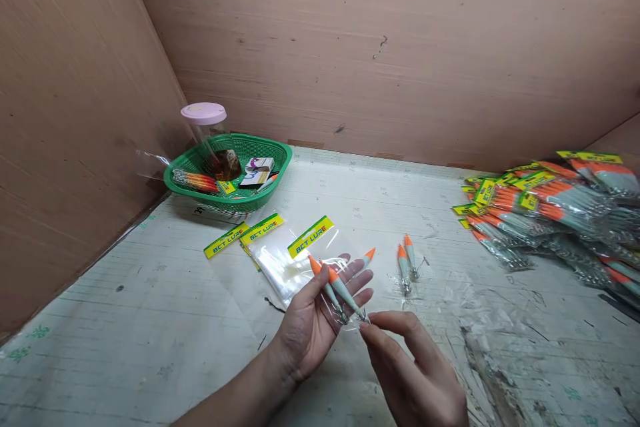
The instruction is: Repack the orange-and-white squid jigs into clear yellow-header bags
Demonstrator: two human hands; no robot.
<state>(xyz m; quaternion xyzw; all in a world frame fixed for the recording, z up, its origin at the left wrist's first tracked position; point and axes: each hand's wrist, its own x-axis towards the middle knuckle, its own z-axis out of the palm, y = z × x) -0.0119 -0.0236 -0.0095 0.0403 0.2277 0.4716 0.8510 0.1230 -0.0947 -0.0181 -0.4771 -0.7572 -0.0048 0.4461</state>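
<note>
The person's left hand (310, 323), palm up, thumb clamped on two slim orange-nosed, pale-green lures (344, 290) above a clear plastic bag (325, 249) with yellow-green header (311, 236); right hand (417, 363), thumb and forefinger pinched on one lure's metal hooks (362, 315).

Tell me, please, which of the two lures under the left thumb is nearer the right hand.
The lure on the right: its hooks reach the right hand; those of the left lure stop short.

Lures (346, 292) are tipped with shiny metal hooks (362, 315), bags (274, 261) made of glossy clear plastic, the wall (280, 47) faced in matt wood.
</note>
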